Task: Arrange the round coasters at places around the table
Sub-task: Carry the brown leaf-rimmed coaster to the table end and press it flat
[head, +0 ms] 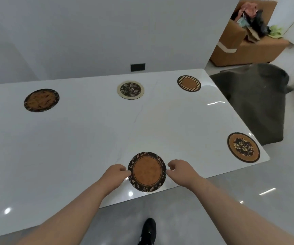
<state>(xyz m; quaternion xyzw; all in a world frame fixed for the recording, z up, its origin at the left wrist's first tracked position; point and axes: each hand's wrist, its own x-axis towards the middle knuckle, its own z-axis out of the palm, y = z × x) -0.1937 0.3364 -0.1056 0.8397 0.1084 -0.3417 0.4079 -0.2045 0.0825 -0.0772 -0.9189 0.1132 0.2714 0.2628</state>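
Observation:
Several round coasters lie on a white table (89, 135). An orange coaster with a dark leafy rim (147, 172) rests flat at the near edge. My left hand (115, 174) touches its left rim with curled fingertips. My right hand (179, 169) touches its right rim the same way. Farther off lie a dark orange coaster (41, 100) at the far left, a floral coaster with a cream rim (130, 90) at the far middle, a checker-rimmed coaster (189, 83) at the far right, and an orange coaster with a dark floral centre (243, 147) at the near right corner.
A dark grey chair (254, 103) stands off the table's right side. A brown armchair (248, 45) piled with clothes sits behind it. A black wall socket (137, 67) is on the wall beyond the table. My black shoe (148, 230) shows on the glossy floor below.

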